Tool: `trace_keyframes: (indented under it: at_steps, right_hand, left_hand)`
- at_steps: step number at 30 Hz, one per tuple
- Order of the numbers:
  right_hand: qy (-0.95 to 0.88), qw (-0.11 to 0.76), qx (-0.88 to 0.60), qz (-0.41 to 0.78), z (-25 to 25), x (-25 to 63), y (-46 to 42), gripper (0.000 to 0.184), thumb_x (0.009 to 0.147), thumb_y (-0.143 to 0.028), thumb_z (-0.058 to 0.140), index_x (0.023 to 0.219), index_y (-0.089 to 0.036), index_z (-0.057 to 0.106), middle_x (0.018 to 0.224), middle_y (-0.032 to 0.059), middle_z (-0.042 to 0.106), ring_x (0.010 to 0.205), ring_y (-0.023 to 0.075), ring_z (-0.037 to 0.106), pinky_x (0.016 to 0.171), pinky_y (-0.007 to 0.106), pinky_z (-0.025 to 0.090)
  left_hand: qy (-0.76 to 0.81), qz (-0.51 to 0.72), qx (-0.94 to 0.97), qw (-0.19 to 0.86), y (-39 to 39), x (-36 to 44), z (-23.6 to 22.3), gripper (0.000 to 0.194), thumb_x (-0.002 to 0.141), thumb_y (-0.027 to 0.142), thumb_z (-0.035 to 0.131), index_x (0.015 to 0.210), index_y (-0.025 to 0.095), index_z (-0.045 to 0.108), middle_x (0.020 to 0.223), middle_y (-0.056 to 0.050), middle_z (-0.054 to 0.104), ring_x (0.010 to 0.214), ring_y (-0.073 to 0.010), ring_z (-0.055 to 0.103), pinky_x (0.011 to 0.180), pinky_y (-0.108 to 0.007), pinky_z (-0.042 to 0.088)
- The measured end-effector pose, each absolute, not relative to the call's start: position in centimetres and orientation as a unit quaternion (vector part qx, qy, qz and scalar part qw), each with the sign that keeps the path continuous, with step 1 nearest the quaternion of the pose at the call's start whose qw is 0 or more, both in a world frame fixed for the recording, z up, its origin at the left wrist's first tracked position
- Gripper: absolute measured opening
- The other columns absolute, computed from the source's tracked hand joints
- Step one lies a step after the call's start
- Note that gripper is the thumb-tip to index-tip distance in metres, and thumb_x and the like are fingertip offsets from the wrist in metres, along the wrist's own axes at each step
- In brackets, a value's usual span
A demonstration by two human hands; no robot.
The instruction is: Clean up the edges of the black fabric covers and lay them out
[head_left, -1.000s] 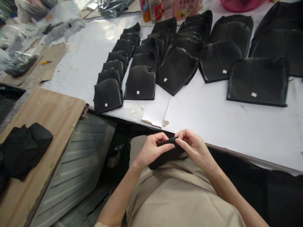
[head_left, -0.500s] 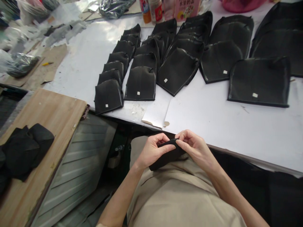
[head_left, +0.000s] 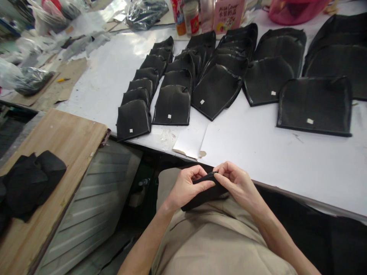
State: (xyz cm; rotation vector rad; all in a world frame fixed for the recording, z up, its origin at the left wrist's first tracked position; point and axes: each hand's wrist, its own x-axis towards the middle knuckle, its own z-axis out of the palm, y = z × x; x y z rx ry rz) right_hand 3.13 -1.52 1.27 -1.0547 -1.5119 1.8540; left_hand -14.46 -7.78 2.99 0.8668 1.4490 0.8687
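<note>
Over my lap, a black fabric piece (head_left: pixel 200 198) is held between both hands, its top edge folded or seamed. My left hand (head_left: pixel 190 187) grips that edge with the thumb lying along it. Close beside it, my right hand (head_left: pixel 235 181) pinches the same edge between thumb and fingertips. The tips almost meet, and what lies right between them is too small to make out. Beyond my hands, overlapping black fabric pieces (head_left: pixel 172 105) lie in several rows on the white table (head_left: pixel 237 145); the front ones bear small white stickers (head_left: pixel 169 116).
A wooden board (head_left: pixel 77 133) at the left carries crumpled black cloth (head_left: pixel 31 183). Bottles (head_left: pixel 191 19), a pink box (head_left: pixel 228 15) and a pink basin (head_left: pixel 296 11) stand along the back. Plastic bags (head_left: pixel 34 78) and a yellow cutter (head_left: pixel 63 80) lie at the far left.
The view has tilted slightly, so the table and its contents sit a little lower in the picture. Both hands keep their grip on the black fabric piece, nearly unchanged.
</note>
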Motion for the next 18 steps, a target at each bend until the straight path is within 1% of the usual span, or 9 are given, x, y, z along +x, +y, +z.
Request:
trace_keyframes:
  at_steps: [10, 15, 18]
  right_hand:
    - [-0.541, 0.247, -0.39, 0.703, 1.06, 3.16, -1.49, 0.026, 0.089, -0.041, 0.066, 0.08, -0.019, 0.057, 0.091, 0.0046, 0.064, 0.079, 0.0163, 0.059, 0.067, 0.026, 0.048]
    - [-0.552, 0.238, -0.38, 0.703, 1.0, 3.29, -1.48, 0.025, 0.09, -0.042, 0.064, 0.082, -0.02, 0.058, 0.091, 0.0043, 0.065, 0.079, 0.016, 0.059, 0.067, 0.026, 0.046]
    - [-0.552, 0.231, -0.368, 0.711, 1.01, 3.39, -1.49, 0.025, 0.091, -0.042, 0.064, 0.081, -0.019, 0.057, 0.092, 0.0045, 0.066, 0.08, 0.016, 0.058, 0.067, 0.026, 0.045]
  left_hand:
    - [0.632, 0.366, 0.377, 0.57, -7.82, -14.6, 3.21, 0.03, 0.074, 0.037, 0.079, 0.075, 0.014, 0.06, 0.064, 0.003, 0.057, 0.058, -0.0078, 0.047, 0.054, -0.018, 0.034]
    - [0.62, 0.366, 0.359, 0.594, -7.83, -14.79, 3.17, 0.031, 0.073, 0.036, 0.081, 0.079, 0.014, 0.061, 0.067, 0.003, 0.06, 0.059, -0.008, 0.049, 0.056, -0.019, 0.036]
    - [0.613, 0.369, 0.353, 0.603, -7.99, -14.93, 2.8, 0.032, 0.073, 0.037, 0.081, 0.079, 0.014, 0.06, 0.067, 0.003, 0.058, 0.06, -0.0078, 0.047, 0.056, -0.019, 0.035]
